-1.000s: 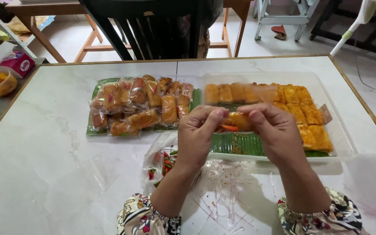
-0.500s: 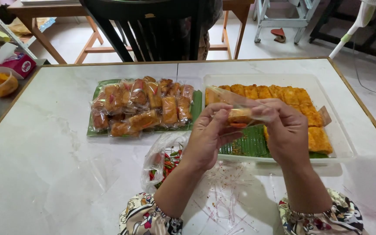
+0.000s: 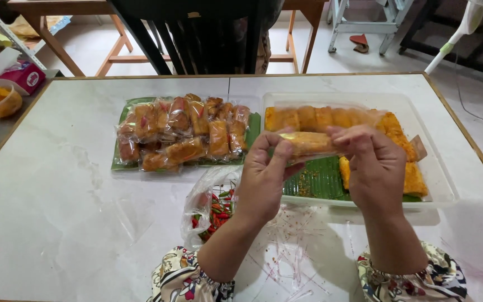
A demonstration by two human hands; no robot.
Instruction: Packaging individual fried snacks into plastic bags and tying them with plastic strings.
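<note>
Roll [image 3: 308,142] of fried pastry, in clear wrap, is held above the tray [image 3: 437,168], pinched at either end. Left hand [image 3: 264,179] fingers [image 3: 272,148] close on its left end; right hand [image 3: 373,165] fingers [image 3: 347,137] grip its right. On the bench [image 3: 57,223], wrapped rolls [image 3: 180,134] lie left, a bag of chillies [image 3: 211,210] nearer; the tray holds unwrapped rolls on green leaf.
</note>
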